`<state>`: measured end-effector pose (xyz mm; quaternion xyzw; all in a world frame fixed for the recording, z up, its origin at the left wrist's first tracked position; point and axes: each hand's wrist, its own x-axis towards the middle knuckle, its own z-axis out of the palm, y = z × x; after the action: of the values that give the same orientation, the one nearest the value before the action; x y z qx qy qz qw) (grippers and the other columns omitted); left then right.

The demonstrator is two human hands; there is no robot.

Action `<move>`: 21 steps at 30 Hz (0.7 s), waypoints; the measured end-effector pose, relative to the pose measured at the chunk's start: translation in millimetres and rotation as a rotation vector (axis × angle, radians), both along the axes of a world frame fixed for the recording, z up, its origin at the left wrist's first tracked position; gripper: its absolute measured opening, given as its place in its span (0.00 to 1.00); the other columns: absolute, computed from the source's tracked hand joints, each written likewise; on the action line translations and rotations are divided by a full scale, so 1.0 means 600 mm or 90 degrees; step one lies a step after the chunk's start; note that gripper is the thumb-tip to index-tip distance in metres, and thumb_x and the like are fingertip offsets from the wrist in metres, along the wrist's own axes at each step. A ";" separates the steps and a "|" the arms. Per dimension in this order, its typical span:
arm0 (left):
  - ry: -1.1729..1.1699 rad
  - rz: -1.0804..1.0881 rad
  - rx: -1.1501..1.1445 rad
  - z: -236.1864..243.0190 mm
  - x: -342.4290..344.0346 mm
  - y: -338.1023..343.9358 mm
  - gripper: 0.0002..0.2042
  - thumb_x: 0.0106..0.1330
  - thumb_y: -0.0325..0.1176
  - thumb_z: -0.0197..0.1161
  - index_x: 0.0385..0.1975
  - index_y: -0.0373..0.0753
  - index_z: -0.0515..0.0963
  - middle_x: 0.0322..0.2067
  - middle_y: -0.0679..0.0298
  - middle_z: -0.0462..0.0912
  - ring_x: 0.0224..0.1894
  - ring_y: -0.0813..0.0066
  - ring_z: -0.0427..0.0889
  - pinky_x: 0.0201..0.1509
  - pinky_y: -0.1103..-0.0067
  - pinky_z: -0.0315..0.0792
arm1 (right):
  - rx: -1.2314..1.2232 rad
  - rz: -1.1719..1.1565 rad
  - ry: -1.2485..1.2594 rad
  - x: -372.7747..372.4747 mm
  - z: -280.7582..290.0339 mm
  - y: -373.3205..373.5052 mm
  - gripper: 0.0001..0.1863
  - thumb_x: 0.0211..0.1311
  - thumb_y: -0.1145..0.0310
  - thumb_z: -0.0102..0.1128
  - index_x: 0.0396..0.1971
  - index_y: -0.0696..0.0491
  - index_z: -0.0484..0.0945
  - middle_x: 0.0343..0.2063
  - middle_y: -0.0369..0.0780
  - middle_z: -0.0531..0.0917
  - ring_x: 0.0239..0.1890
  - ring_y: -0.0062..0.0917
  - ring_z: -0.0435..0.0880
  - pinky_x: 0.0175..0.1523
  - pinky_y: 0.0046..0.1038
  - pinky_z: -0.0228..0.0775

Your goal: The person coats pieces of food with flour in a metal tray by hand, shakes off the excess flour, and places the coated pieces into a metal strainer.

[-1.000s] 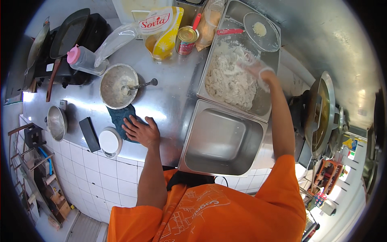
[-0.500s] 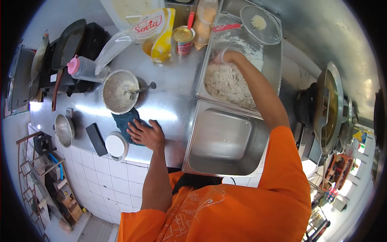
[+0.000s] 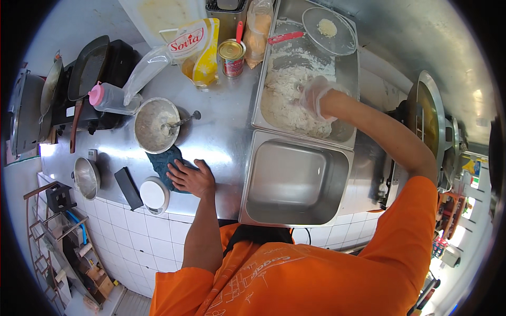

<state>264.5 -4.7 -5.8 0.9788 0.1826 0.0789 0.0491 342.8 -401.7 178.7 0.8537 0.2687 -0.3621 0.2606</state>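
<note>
My left hand (image 3: 192, 178) rests with fingers spread on a dark cloth (image 3: 164, 160) and the steel counter beside it. My right hand (image 3: 318, 96) wears a clear plastic glove and is down in a steel pan (image 3: 343, 134) of floury, pale pieces (image 3: 287, 108). Its fingertips are hidden by the glove and the flour, so I cannot see whether they grip anything. A red-handled strainer (image 3: 337, 45) with some crumbs lies across the pan's far end. Left of the pan stands a metal bowl (image 3: 138, 138) of pale batter with a spoon (image 3: 187, 119) in it.
A bare steel pan (image 3: 290, 179) adjoins the floury one on the near side. Behind stand a pouch (image 3: 203, 58), a can (image 3: 232, 59) and a bag of orange-brown crumbs (image 3: 257, 37). A pink-lidded jug (image 3: 113, 99), white round container (image 3: 154, 195) and small bowl (image 3: 86, 178) are left.
My right hand has moved right and nearer within the pan, and its elbow has swung out to the right. The floury pieces look more covered in flour. My left hand stays on the cloth.
</note>
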 end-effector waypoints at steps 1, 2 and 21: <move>-0.002 -0.001 0.002 0.000 0.000 -0.003 0.35 0.68 0.54 0.48 0.70 0.37 0.57 0.73 0.52 0.50 0.76 0.46 0.42 0.74 0.51 0.41 | 0.001 -0.004 -0.002 -0.006 -0.013 0.007 0.38 0.54 0.57 0.63 0.69 0.34 0.65 0.66 0.50 0.68 0.60 0.42 0.78 0.55 0.41 0.75; -0.003 -0.004 0.003 -0.002 0.001 -0.003 0.35 0.68 0.54 0.48 0.70 0.37 0.57 0.73 0.52 0.50 0.76 0.46 0.42 0.74 0.51 0.41 | -0.005 -0.022 0.009 -0.011 -0.038 0.028 0.45 0.53 0.57 0.65 0.72 0.29 0.54 0.71 0.48 0.56 0.64 0.45 0.72 0.60 0.44 0.71; -0.008 0.001 -0.020 -0.001 0.000 0.001 0.35 0.67 0.53 0.49 0.70 0.38 0.57 0.73 0.52 0.51 0.76 0.45 0.42 0.74 0.50 0.42 | 0.354 -0.684 -0.357 -0.009 -0.056 -0.044 0.45 0.53 0.54 0.67 0.71 0.48 0.58 0.51 0.55 0.80 0.53 0.46 0.81 0.58 0.38 0.71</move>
<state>264.4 -4.4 -6.1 0.9772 0.1847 0.0822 0.0658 337.5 -428.0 145.1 0.9662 -0.1886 -0.1232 -0.1256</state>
